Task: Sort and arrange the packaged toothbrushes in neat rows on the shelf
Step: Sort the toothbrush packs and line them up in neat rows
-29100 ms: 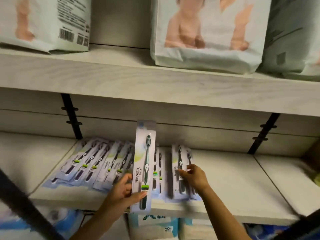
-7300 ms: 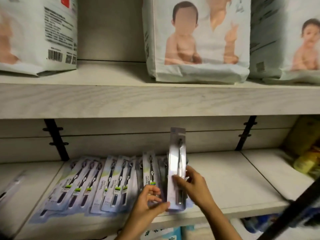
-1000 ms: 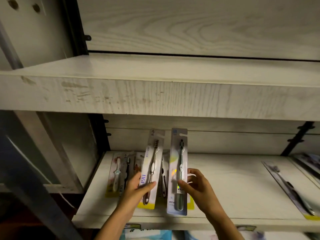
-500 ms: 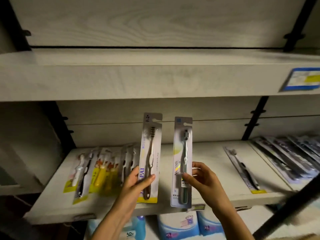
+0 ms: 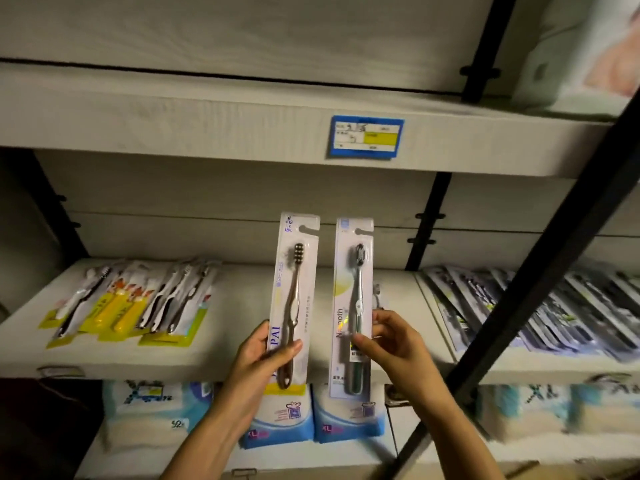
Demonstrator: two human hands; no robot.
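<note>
My left hand [image 5: 263, 355] grips a packaged toothbrush marked PAI [image 5: 294, 289], held upright in front of the shelf [image 5: 242, 306]. Beside it, my right hand [image 5: 391, 344] pinches a second upright pack with a dark-bristled brush [image 5: 353, 299]. On the shelf's left lies a loose group of yellow-backed toothbrush packs [image 5: 131, 303]. Several dark toothbrush packs [image 5: 540, 306] lie in overlapping rows on the neighbouring shelf board to the right, blurred.
A blue and yellow price label [image 5: 366, 136] sits on the upper shelf's front edge. A dark diagonal bar [image 5: 540, 271] crosses the right side close to the camera. Blue and white soft packs [image 5: 346, 414] fill the level below. Black brackets [image 5: 427, 223] divide the shelf boards.
The view has swung right, so the yellow packs sit further left and the dark rows have come into view. Both hands still hold their packs upright side by side.
</note>
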